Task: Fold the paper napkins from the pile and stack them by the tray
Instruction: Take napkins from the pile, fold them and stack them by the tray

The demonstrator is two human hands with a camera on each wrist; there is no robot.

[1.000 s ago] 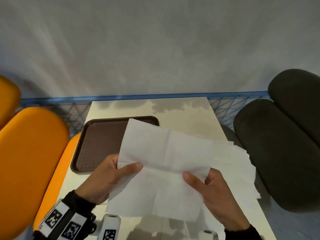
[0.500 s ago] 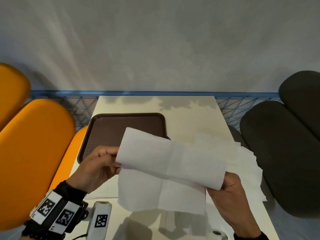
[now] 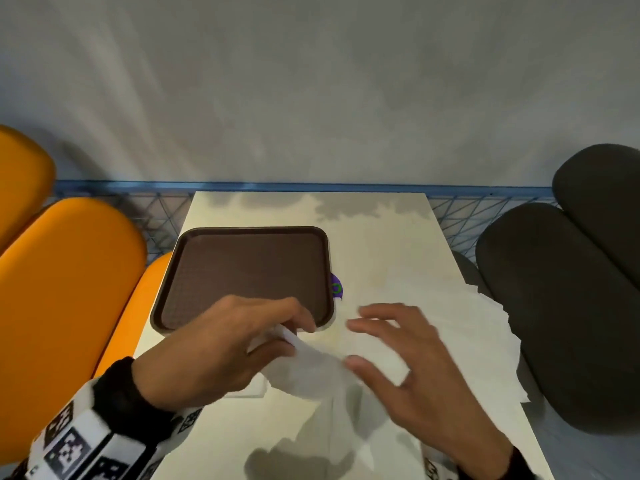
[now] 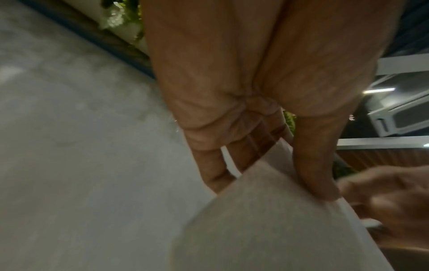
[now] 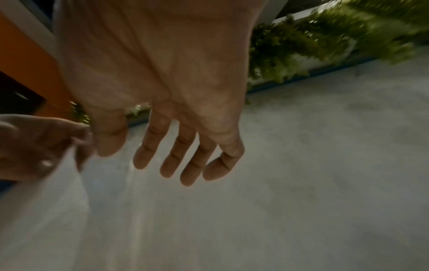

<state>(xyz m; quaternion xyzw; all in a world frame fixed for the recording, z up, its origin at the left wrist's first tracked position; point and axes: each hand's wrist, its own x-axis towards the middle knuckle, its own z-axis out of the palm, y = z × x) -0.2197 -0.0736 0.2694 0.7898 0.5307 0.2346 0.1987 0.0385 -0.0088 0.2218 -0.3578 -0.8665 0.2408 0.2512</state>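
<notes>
The left hand (image 3: 221,344) pinches a folded white napkin (image 3: 304,368) between thumb and fingers, just off the near right corner of the brown tray (image 3: 242,268). The right hand (image 3: 412,368) hovers beside it, fingers spread and holding nothing. The loose napkin pile (image 3: 485,323) lies along the right edge of the surface (image 3: 381,230).

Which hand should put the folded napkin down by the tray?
Probably the left hand: it already pinches the napkin and is nearest the tray. The right hand is open and holds nothing.
</notes>
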